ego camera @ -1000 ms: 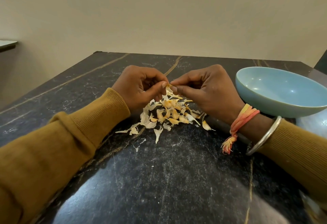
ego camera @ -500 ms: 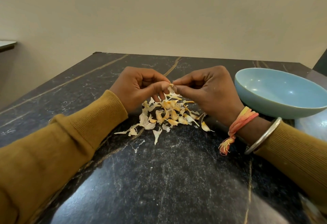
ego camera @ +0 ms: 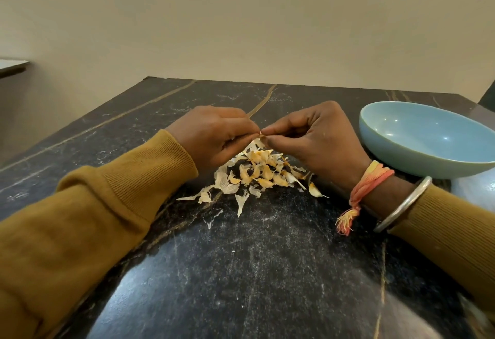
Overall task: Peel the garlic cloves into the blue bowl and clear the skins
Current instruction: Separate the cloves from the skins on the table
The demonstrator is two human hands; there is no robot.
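Note:
My left hand (ego camera: 211, 135) and my right hand (ego camera: 310, 137) meet fingertip to fingertip above a pile of garlic skins (ego camera: 257, 172) on the black marble table (ego camera: 241, 271). Between the fingertips both hands pinch a small garlic clove (ego camera: 261, 134), of which only a sliver shows. The skins are pale and yellowish, scattered flat under and in front of the hands. One stray piece (ego camera: 314, 190) lies at the pile's right edge. The blue bowl (ego camera: 428, 137) stands to the right of my right hand, and the part of its inside that shows holds nothing.
A beige wall rises behind the table's far edge. A grey ledge (ego camera: 13, 66) juts in at the far left. My right wrist wears an orange thread band (ego camera: 367, 186) and a metal bangle (ego camera: 401, 204), close to the bowl's near rim.
Both hands have lifted slightly off the pile, and the pinched fingertips now sit higher above the skins. The bowl and pile have not moved.

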